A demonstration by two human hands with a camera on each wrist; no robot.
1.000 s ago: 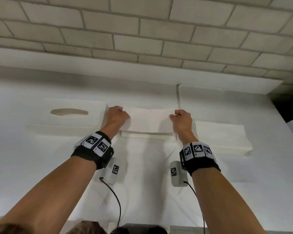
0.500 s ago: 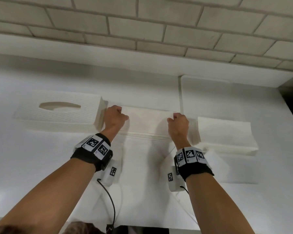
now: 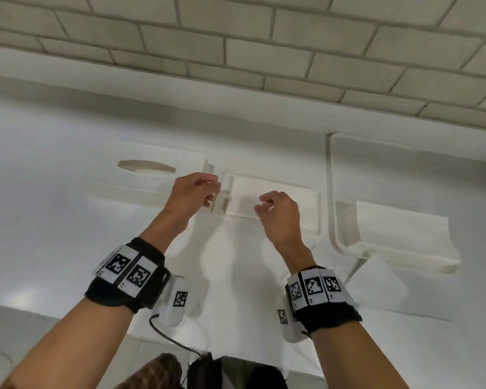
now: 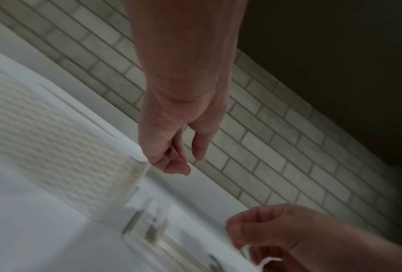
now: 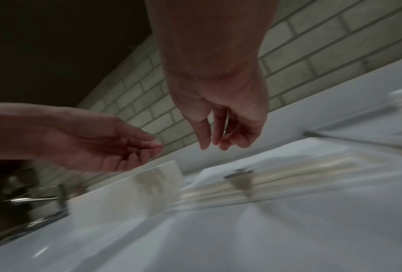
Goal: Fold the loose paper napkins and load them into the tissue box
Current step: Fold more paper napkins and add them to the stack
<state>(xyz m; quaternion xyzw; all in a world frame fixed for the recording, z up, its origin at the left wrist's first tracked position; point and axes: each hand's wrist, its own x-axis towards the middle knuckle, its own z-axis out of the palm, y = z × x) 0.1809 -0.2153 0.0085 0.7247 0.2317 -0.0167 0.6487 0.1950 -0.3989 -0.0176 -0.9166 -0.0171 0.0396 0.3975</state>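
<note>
A white textured tissue box (image 3: 143, 178) with an oval slot lies at the left. Right beside it sits a pile of folded white napkins (image 3: 267, 192) in a low white holder. My left hand (image 3: 206, 192) hovers over the pile's left end, and my right hand (image 3: 264, 204) hovers over its middle. Both hang with loosely curled fingers and hold nothing. The left wrist view shows my left hand (image 4: 183, 162) empty above the box (image 4: 56, 138). The right wrist view shows my right hand (image 5: 215, 142) empty above the blurred napkins (image 5: 288, 173).
A second stack of napkins (image 3: 399, 237) lies at the right, with a loose sheet (image 3: 376, 290) in front of it. A brick wall (image 3: 236, 37) closes the back of the white counter (image 3: 40, 220). A white sheet (image 3: 236, 276) lies between my forearms.
Both fists were pressing down on the folded napkin. They have lifted off it and drawn back a little, and the fingers have loosened.
</note>
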